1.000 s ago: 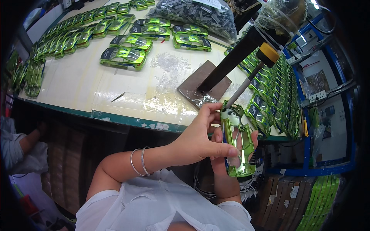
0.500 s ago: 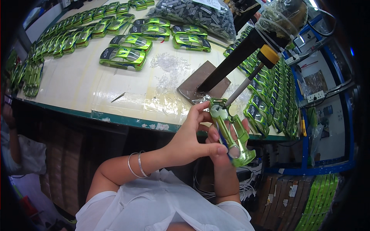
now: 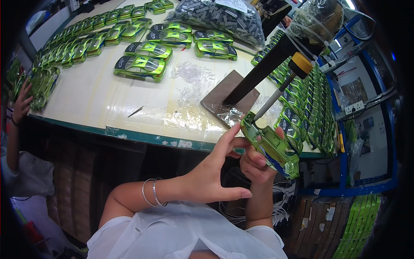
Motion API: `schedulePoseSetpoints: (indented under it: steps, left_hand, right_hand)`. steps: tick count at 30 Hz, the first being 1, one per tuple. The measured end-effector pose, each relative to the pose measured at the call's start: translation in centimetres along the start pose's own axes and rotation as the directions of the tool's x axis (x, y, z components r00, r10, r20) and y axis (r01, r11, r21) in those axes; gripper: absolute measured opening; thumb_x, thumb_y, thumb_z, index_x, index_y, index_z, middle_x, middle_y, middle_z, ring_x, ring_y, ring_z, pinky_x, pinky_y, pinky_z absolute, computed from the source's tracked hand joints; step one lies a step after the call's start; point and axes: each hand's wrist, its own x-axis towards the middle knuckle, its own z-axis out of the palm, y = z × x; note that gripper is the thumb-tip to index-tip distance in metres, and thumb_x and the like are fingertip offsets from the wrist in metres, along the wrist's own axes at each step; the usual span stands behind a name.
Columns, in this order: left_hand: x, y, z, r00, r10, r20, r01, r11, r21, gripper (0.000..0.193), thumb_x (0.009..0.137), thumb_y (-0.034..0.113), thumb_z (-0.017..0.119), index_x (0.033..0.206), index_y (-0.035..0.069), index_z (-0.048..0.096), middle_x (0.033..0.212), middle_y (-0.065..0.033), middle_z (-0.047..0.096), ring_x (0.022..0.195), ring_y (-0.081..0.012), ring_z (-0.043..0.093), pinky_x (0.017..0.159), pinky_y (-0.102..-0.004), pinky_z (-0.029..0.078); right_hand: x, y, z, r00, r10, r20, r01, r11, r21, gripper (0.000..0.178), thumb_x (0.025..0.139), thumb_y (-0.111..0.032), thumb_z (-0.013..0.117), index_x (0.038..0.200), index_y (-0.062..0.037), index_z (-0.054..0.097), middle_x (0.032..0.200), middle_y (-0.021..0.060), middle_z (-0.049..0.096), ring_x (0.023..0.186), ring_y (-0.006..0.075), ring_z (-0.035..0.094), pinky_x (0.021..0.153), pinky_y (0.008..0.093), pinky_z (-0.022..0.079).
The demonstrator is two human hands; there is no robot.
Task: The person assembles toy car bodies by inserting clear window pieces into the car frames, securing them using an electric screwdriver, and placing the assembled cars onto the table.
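Note:
My right hand (image 3: 259, 167) is closed round a green toy car body shell (image 3: 276, 149), its hollow inside facing up. The shell slants down to the right, beyond the table's front edge. At its upper end, the tip of a grey rod (image 3: 271, 100) with a yellow and black top (image 3: 300, 65) meets or nearly meets the shell; contact is hard to judge. My left hand (image 3: 215, 166) is open, thumb stretched well away from the fingers. Its index fingertip lies against the shell's upper left edge, while the other fingers are partly hidden behind it.
A black post (image 3: 258, 71) on a brown base plate (image 3: 220, 97) rises beside the rod. Several finished-looking car shells (image 3: 140, 67) stand in rows left, back and right. A bag of grey parts (image 3: 220, 19) lies at the back. Another person's hand (image 3: 20, 103) is at far left.
The shell has turned and shifted right in my right hand. My left thumb has come off it and spread away. Another person's hand has risen to the shells at far left.

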Motion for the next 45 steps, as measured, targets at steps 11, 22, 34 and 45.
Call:
schedulePoseSetpoints:
  steps: [11,22,34,45]
  left_hand:
    - [0.2,0.0,-0.1,0.999,0.014,0.034,-0.014,1.0,0.008,0.109,0.063,0.019,0.074,0.131,0.002,-0.009,0.125,-0.0179,0.029,0.116,-0.0241,0.031,0.092,-0.0363,0.029]
    - [0.1,0.3,0.0,0.998,0.005,0.065,-0.006,1.0,0.018,0.11,0.062,0.019,0.074,0.131,0.002,-0.01,0.126,-0.0184,0.027,0.117,-0.0246,0.03,0.092,-0.0359,0.029]
    - [-0.2,0.4,0.0,0.996,-0.012,0.09,0.01,1.0,0.02,0.112,0.063,0.019,0.074,0.13,0.003,-0.015,0.129,-0.0203,0.024,0.119,-0.0258,0.028,0.093,-0.0369,0.028]
    - [-2.4,-0.7,-2.7,0.966,-0.243,0.082,0.242,0.97,0.03,0.08,0.069,0.014,0.068,0.129,0.0,0.017,0.113,-0.0178,0.047,0.104,-0.0236,0.046,0.088,-0.0338,0.037]
  right_hand:
    - [-0.2,-0.1,0.4,0.998,-0.022,-0.052,0.022,1.0,-0.016,0.069,0.082,-0.055,0.027,0.108,0.0072,0.042,0.064,0.0206,0.046,0.039,0.0188,0.042,0.026,0.0243,0.036]
    - [-0.4,0.1,1.6,0.967,-0.125,-0.223,0.103,0.989,-0.107,0.07,0.084,-0.052,0.028,0.122,0.0072,0.03,0.058,0.0183,0.047,0.03,0.0106,0.031,0.024,0.0196,0.03]
    - [-0.7,-1.0,1.1,0.994,0.003,-0.107,-0.016,0.993,-0.118,0.064,0.084,-0.051,0.026,0.103,0.0079,0.043,0.069,0.0222,0.049,0.056,0.0237,0.048,0.028,0.0278,0.039]
    - [-3.2,0.0,-0.5,0.917,-0.006,-0.4,-0.046,0.992,-0.121,0.069,0.082,-0.055,0.026,0.1,0.0091,0.046,0.072,0.026,0.05,0.047,0.0269,0.047,0.04,0.0361,0.044]
